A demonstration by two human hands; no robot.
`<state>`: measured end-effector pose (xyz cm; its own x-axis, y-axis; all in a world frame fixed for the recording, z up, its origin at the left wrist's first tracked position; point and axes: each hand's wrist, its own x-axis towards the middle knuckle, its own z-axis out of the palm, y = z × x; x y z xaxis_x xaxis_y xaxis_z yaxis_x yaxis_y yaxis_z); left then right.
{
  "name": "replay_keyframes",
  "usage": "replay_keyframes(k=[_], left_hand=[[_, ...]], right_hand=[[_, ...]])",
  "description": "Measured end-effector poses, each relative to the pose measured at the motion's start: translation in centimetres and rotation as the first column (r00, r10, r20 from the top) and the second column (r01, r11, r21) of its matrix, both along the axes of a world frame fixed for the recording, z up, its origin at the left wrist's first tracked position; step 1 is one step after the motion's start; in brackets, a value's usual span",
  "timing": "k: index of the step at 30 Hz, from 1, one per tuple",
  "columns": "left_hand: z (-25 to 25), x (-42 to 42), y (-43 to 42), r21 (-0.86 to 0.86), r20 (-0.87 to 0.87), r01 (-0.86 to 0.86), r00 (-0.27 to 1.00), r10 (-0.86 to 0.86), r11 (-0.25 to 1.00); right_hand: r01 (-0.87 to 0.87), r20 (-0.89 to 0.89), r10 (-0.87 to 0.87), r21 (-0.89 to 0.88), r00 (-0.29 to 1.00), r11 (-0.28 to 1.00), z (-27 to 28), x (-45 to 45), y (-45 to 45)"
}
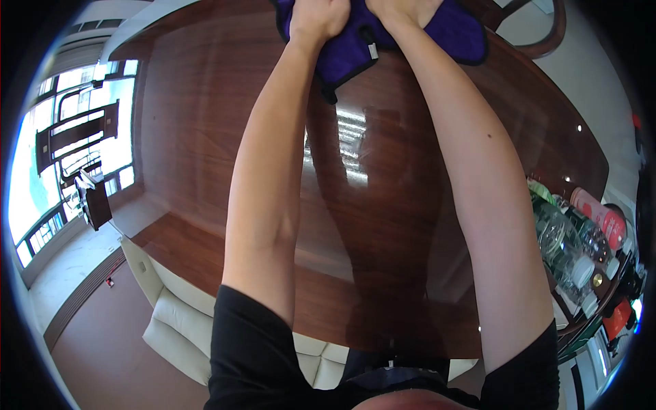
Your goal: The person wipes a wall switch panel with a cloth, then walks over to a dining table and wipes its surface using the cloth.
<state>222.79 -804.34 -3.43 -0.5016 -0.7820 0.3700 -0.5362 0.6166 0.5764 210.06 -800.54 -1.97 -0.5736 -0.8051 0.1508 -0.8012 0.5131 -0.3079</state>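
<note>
A purple cloth item with black edging lies at the far part of the brown table, cut off by the top of the view. From it stick out a small white label and a short black tab. My left hand is on the cloth, its fingers curled in and closed on the fabric. Close beside it, my right hand also rests on the cloth, but the frame's top edge cuts off most of its fingers. Both arms reach straight forward over the tabletop.
Several clear plastic bottles and a pink container stand at the right. A wooden chair is beyond the table's far right edge. Cream seating is below left, and a dark wooden rack-like piece stands by the window.
</note>
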Motion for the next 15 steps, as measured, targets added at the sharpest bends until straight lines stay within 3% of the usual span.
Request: replay_keyframes(k=[5, 7, 9, 12, 15], left_hand=[[-0.1, 0.5, 1.6, -0.252, 0.147, -0.082, 0.982, 0.122, 0.964], [-0.6, 0.8, 2.7, -0.173, 0.203, -0.143, 0.963, 0.177, 0.975], [-1.3, 1.3, 4.4, -0.207, 0.191, -0.168, 0.959, 0.209, 0.964], [-0.4, 3.1, 8.2, -0.251, 0.266, -0.186, 0.931, 0.252, 0.95], [0.1, 4.4, 12.3, -0.19, 0.273, -0.19, 0.932, 0.237, 0.963]], right_hand=[[-0.067, -0.034, 0.062, -0.151, 0.997, 0.986, -1.1, 0.8, 1.8], [-0.137, -0.114, 0.109, -0.279, 0.987, 0.951, -2.6, 1.2, 3.2], [-0.166, -0.204, 0.124, -0.204, 0.971, 0.965, -3.3, 1.7, 4.9], [-0.167, -0.15, 0.137, -0.215, 0.979, 0.962, -3.1, 3.5, 8.1], [-0.183, -0.139, 0.157, -0.203, 0.978, 0.962, -2.7, 5.2, 11.6]])
